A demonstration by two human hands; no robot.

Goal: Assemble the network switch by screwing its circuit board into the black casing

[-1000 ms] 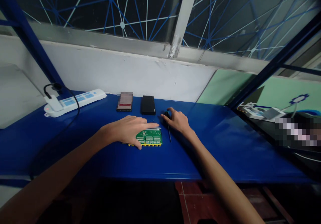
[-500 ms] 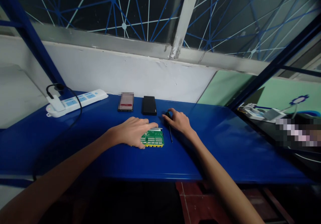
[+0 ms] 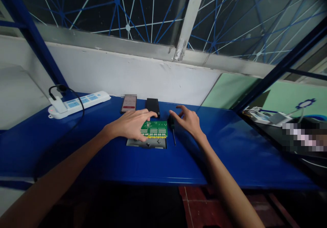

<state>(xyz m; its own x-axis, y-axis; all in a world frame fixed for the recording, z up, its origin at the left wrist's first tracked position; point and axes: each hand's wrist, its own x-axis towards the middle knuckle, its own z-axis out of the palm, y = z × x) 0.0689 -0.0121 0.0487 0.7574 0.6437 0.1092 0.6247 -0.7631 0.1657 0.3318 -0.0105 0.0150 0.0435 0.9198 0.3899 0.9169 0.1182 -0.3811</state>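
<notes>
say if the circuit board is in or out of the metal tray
At least partly out: the left hand holds the circuit board, and the metal tray shows uncovered below its yellow edge.

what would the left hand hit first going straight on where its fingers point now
Most likely the right hand, on its thumb side; depth is unclear in this single view, so the left hand might miss it.

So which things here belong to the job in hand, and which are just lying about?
Likely the job:
green circuit board with yellow edge, in the left hand
grey metal tray, partly covered by it
slim dark-handled screwdriver, by the right hand

Probably just lying about:
flat rectangular phone, screen lit
flat black rectangular box, use unclear
long white plastic power strip, blue sockets
</notes>
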